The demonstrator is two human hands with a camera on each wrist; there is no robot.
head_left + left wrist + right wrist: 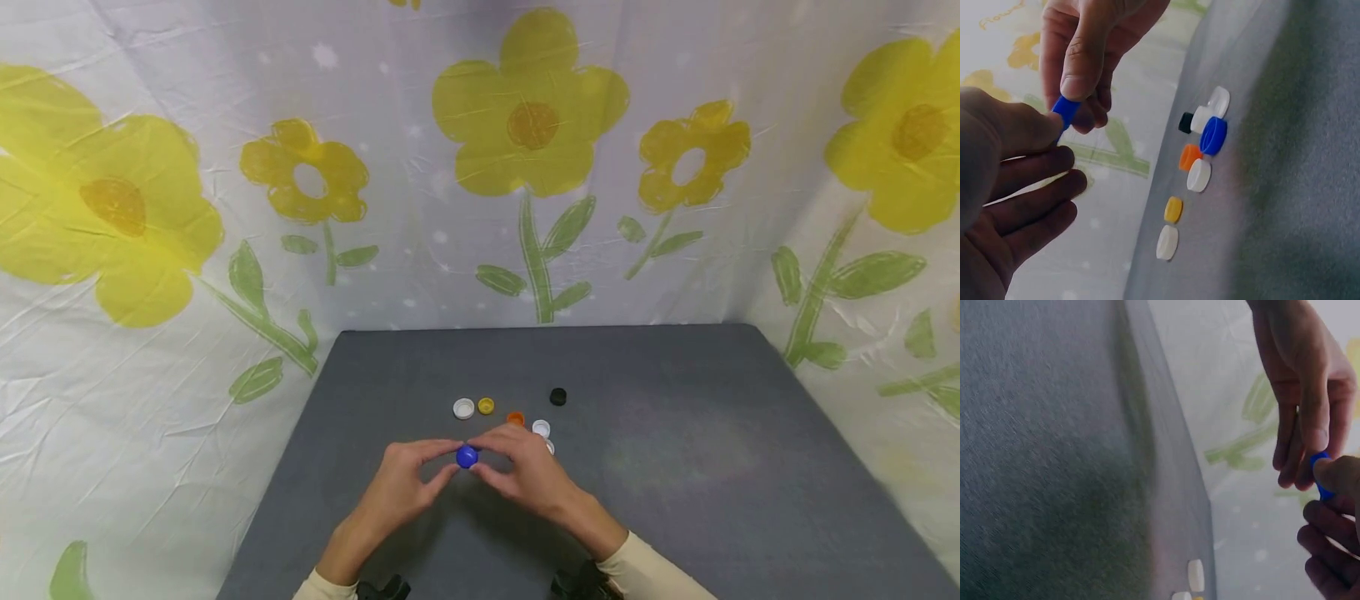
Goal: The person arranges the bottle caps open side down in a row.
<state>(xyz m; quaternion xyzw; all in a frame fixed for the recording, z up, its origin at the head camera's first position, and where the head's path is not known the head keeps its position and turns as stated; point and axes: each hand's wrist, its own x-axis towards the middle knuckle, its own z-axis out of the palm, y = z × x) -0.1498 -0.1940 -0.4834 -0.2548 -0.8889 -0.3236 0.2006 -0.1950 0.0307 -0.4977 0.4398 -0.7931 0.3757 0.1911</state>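
Observation:
A small blue bottle cap (467, 457) is held above the table between both hands, its round face showing in the head view. My left hand (402, 487) pinches its left side between thumb and forefinger, while the other fingers (1041, 203) are spread in the left wrist view. From the opposite side my right hand (531, 471) grips the same cap with thumb and fingertips. In the left wrist view another, larger blue cap (1213, 135) lies on the table; in the head view the right hand seems to hide it.
On the grey table (675, 467), beyond the hands, lie a white cap (463, 408), a yellow cap (486, 406), an orange cap (515, 417), further white caps (541, 428) and a black cap (558, 397). A flowered curtain (420, 250) hangs behind the table.

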